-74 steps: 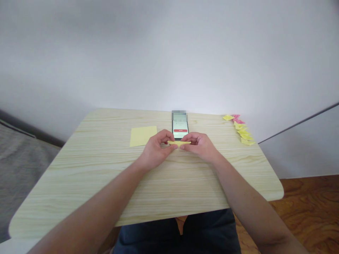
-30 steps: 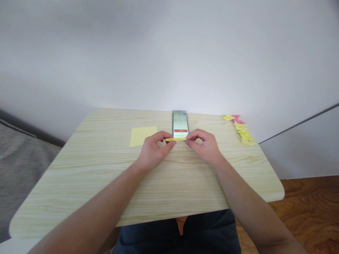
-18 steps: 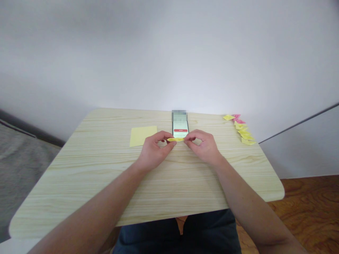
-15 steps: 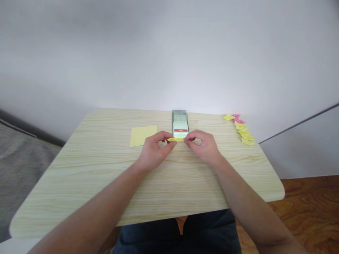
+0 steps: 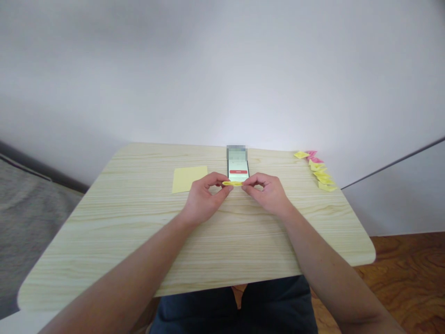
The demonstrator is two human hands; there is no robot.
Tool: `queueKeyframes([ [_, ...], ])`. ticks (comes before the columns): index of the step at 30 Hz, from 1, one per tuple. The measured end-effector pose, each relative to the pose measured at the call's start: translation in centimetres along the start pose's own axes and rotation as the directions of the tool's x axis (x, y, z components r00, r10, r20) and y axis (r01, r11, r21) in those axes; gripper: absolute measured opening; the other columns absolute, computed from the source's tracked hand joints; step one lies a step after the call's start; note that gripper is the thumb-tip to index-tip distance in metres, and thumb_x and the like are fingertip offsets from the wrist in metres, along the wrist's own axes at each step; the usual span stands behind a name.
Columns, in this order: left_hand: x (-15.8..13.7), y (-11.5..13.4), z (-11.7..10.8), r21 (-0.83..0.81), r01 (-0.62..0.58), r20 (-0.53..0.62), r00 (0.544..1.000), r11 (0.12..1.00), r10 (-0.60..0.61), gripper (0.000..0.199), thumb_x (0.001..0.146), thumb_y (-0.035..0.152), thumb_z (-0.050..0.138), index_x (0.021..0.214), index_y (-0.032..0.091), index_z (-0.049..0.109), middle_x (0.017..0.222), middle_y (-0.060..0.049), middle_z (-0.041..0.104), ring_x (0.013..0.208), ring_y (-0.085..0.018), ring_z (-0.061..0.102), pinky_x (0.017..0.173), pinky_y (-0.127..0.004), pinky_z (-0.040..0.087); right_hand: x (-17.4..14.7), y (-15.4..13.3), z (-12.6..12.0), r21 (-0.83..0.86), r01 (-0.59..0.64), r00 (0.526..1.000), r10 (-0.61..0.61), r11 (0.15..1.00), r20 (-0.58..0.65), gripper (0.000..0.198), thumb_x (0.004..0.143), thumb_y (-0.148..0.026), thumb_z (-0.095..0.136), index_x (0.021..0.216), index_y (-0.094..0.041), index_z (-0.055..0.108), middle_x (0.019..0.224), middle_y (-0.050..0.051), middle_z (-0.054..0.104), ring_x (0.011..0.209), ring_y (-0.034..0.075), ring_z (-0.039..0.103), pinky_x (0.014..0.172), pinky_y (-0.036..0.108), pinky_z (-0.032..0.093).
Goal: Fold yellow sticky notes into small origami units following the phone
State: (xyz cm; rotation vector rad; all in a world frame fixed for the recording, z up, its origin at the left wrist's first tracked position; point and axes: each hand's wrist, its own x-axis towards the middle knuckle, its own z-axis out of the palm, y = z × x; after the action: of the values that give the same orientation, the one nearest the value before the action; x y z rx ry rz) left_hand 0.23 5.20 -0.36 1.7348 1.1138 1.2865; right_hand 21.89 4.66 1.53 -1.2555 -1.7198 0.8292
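Between my two hands is a small folded yellow paper (image 5: 232, 183), seen nearly edge-on as a narrow strip. My left hand (image 5: 206, 197) pinches its left end between thumb and fingers. At the other end, the thumb and fingertips of my right hand (image 5: 267, 191) are closed on it. Just behind the folded paper lies a phone (image 5: 238, 164) with a lit screen and a red bar on it. A flat yellow sheet of paper (image 5: 187, 177) is beside my left hand, its right corner partly hidden by that hand.
Several folded yellow papers (image 5: 321, 176) and folded pink paper (image 5: 314, 157) lie in a line at the table's back right. The pale wooden table (image 5: 139, 208) meets a white wall (image 5: 222, 74) behind. Grey fabric (image 5: 31, 227) is off its left side.
The whole view has shifted very slightly. Both hands keep their pinch on the folded yellow paper, with hardly any movement.
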Motion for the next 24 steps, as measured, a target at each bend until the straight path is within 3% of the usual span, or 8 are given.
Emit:
queueKeyframes([
  [5, -0.2, 0.2, 0.0, 0.085, -0.067, -0.030, 0.997, 0.994, 0.069, 0.013, 0.084, 0.024, 0.075, 0.096, 0.021, 0.073, 0.092, -0.002, 0.075, 0.087, -0.017, 0.068, 0.084, -0.031, 0.053, 0.1, 0.0, 0.1, 0.200, -0.013, 1.000, 0.015, 0.980, -0.011, 0.012, 0.081, -0.027, 0.075, 0.092, -0.022, 0.074, 0.085, 0.001, 0.077, 0.077, 0.017, 0.070, 0.074, 0.031, 0.054],
  [10, -0.6, 0.6, 0.1, 0.233, -0.219, -0.062, 0.969, 0.947, 0.239, 0.014, 0.085, 0.016, 0.071, 0.098, 0.021, 0.073, 0.093, -0.002, 0.075, 0.086, -0.016, 0.069, 0.082, -0.030, 0.054, 0.5, -0.3, 0.4, 0.483, -0.164, 0.985, 0.172, 0.860, 0.028, 0.019, 0.078, -0.024, 0.076, 0.095, -0.022, 0.068, 0.077, 0.000, 0.078, 0.070, 0.016, 0.070, 0.070, 0.030, 0.055],
  [16, -0.7, 0.9, 0.0, 0.260, -0.410, -0.005, 0.905, 0.874, 0.426, 0.023, 0.083, 0.008, 0.069, 0.102, 0.021, 0.070, 0.095, -0.004, 0.074, 0.089, -0.018, 0.068, 0.080, -0.032, 0.055, 0.9, 0.3, 0.8, 0.632, -0.263, 0.962, 0.248, 0.729, 0.114, 0.015, 0.074, -0.023, 0.078, 0.086, -0.019, 0.070, 0.078, 0.003, 0.078, 0.066, 0.016, 0.071, 0.068, 0.029, 0.057],
  [20, -0.7, 1.0, 0.0, 0.253, -0.476, 0.027, 0.874, 0.842, 0.485, 0.029, 0.081, 0.004, 0.068, 0.105, 0.021, 0.070, 0.097, -0.005, 0.074, 0.091, -0.018, 0.068, 0.081, -0.033, 0.056, 0.9, 0.6, 0.9, 0.694, -0.285, 0.955, 0.257, 0.661, 0.147, 0.011, 0.075, -0.022, 0.078, 0.083, -0.018, 0.071, 0.071, 0.002, 0.076, 0.064, 0.015, 0.071, 0.067, 0.028, 0.058],
  [24, -0.9, 1.1, 0.1, 0.258, -0.495, 0.053, 0.865, 0.830, 0.499, 0.032, 0.081, 0.002, 0.067, 0.106, 0.021, 0.069, 0.098, -0.005, 0.074, 0.091, -0.019, 0.068, 0.081, -0.034, 0.056, 0.9, 0.5, 0.9, 0.710, -0.280, 0.953, 0.276, 0.646, 0.124, 0.011, 0.073, -0.019, 0.079, 0.081, -0.018, 0.071, 0.067, 0.002, 0.074, 0.062, 0.015, 0.070, 0.066, 0.027, 0.059],
])
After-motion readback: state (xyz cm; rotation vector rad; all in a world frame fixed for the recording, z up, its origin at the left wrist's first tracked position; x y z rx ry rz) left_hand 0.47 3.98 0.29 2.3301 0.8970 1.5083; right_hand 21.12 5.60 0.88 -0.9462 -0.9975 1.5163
